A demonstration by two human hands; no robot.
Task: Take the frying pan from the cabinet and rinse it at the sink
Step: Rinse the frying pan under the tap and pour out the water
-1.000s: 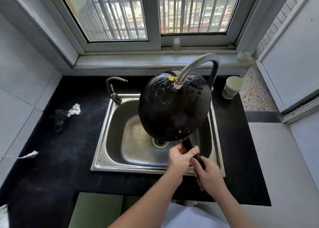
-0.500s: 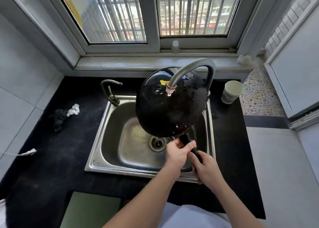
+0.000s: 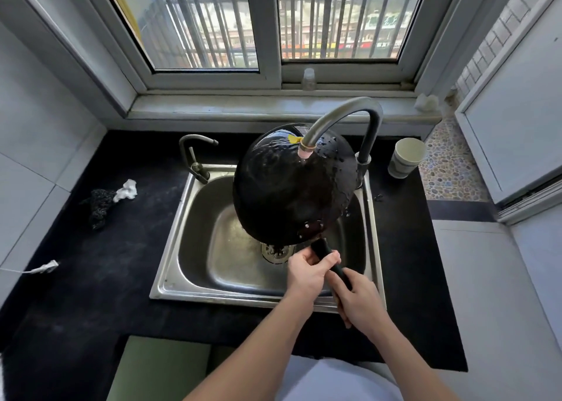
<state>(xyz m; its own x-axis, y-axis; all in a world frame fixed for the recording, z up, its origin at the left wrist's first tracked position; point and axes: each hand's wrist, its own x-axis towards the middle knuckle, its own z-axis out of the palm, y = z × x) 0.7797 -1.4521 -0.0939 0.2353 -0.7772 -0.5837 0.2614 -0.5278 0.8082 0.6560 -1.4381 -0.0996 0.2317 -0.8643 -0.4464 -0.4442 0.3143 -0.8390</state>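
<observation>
The black frying pan [image 3: 292, 191] is tilted up on edge over the steel sink [image 3: 173, 267], its dark wet underside facing me. The curved tap [image 3: 343, 115] ends right in front of the pan's upper part, and water runs down the pan. My left hand [image 3: 310, 271] grips the black handle close to the pan. My right hand [image 3: 362, 302] holds the same handle lower down, near the sink's front rim. The pan's inside is hidden from me.
A small second tap [image 3: 194, 157] stands at the sink's back left corner. A pale cup [image 3: 406, 157] sits right of the sink on the black counter [image 3: 91, 279]. A dark scrubber with a white scrap [image 3: 106, 200] lies left. The window sill [image 3: 243, 109] runs behind.
The pan has tipped a little and its wet area has spread. Both hands keep their grip on the handle. My view has shifted slightly downward.
</observation>
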